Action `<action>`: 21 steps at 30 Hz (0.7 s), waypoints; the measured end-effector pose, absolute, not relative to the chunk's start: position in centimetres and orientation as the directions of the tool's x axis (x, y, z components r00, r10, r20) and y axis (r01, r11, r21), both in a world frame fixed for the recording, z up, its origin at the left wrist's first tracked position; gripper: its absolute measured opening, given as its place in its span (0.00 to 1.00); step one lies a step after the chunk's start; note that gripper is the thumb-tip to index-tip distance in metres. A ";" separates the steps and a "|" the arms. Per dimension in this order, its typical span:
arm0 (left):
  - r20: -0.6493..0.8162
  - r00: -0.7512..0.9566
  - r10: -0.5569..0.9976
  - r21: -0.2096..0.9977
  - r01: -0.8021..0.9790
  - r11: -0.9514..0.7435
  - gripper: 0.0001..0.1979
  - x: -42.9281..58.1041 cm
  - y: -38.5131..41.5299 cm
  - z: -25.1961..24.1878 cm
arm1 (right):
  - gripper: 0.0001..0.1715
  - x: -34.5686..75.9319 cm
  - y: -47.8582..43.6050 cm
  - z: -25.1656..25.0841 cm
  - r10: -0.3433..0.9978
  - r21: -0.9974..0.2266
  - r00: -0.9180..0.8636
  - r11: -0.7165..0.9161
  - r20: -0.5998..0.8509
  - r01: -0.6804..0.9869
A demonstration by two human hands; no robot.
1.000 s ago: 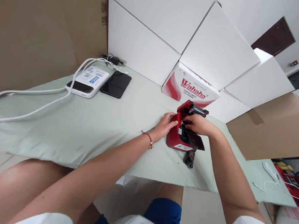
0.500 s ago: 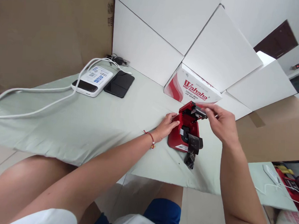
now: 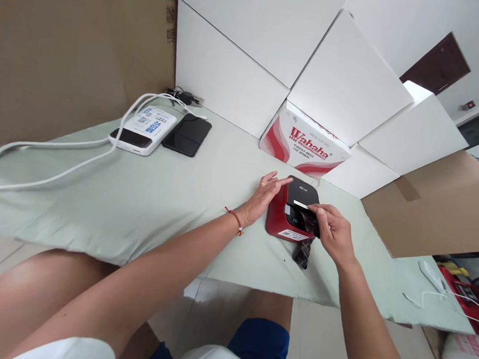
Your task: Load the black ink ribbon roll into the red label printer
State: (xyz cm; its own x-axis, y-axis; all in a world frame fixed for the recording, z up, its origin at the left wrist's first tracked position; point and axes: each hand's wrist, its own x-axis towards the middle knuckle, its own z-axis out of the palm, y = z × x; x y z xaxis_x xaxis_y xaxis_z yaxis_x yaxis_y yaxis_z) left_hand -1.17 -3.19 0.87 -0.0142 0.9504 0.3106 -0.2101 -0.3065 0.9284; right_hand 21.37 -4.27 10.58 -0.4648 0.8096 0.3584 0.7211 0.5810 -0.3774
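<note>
A small red machine [image 3: 275,220] with a black lid [image 3: 302,190] sits on the cloth-covered table. It looks like a label printer, though I cannot be sure of its kind. The lid is down over most of the top, and the dark front slot still shows. A dark shiny strip of film [image 3: 302,254] hangs from the front onto the cloth. My left hand [image 3: 263,196] lies along the machine's left side, fingers stretched out, the index finger at the lid's edge. My right hand [image 3: 333,230] pinches the lid's front right edge; its fingertips partly cover the film there.
A Wahaha carton [image 3: 305,143] stands behind the machine against stacked white boxes [image 3: 353,83]. To the left lie a black phone [image 3: 187,135] and a white device [image 3: 143,129] with a looping white cable [image 3: 49,145]. A brown cardboard panel [image 3: 426,203] rises at the right.
The lid has swung down from raised to lying over the machine's top. My right hand came down and toward me with it; my left fingers straightened along the side.
</note>
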 end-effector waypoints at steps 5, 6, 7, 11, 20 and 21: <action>0.322 0.021 0.947 0.938 -0.144 -0.316 0.33 -1.3 -3.7 1.3 | 0.22 21.8 -4.4 7.9 0.797 -0.481 -0.376 0.591 0.473 0.647; 0.326 0.028 0.945 0.938 -0.135 -0.319 0.32 -1.3 -3.8 1.3 | 0.21 21.8 -4.3 7.5 0.793 -0.501 -0.362 0.596 0.491 0.627; 0.329 0.039 0.944 0.938 -0.130 -0.322 0.30 -1.3 -3.9 1.4 | 0.21 21.8 -4.2 7.3 0.786 -0.512 -0.356 0.605 0.505 0.610; 0.316 0.097 0.944 0.945 -0.124 -0.304 0.17 -1.2 -4.1 1.3 | 0.19 21.6 -3.9 7.1 0.776 -0.517 -0.359 0.620 0.519 0.591; 0.266 0.053 0.962 0.898 -0.377 -0.227 0.47 -0.2 -3.4 0.5 | 0.16 21.0 -7.7 6.3 0.670 -0.399 -0.333 0.693 0.663 0.600; 0.285 0.059 0.957 0.901 -0.357 -0.246 0.48 -0.1 -3.4 0.3 | 0.17 21.1 -8.3 6.1 0.638 -0.366 -0.356 0.720 0.683 0.589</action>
State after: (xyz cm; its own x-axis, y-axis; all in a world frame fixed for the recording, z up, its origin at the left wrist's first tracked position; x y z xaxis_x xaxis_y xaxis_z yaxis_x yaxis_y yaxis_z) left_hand -0.09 -3.37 0.28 0.0592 0.9568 0.2848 -0.3565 -0.2462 0.9013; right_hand 21.13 -8.30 6.08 -0.3555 0.6378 0.6832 0.5890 0.7204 -0.3661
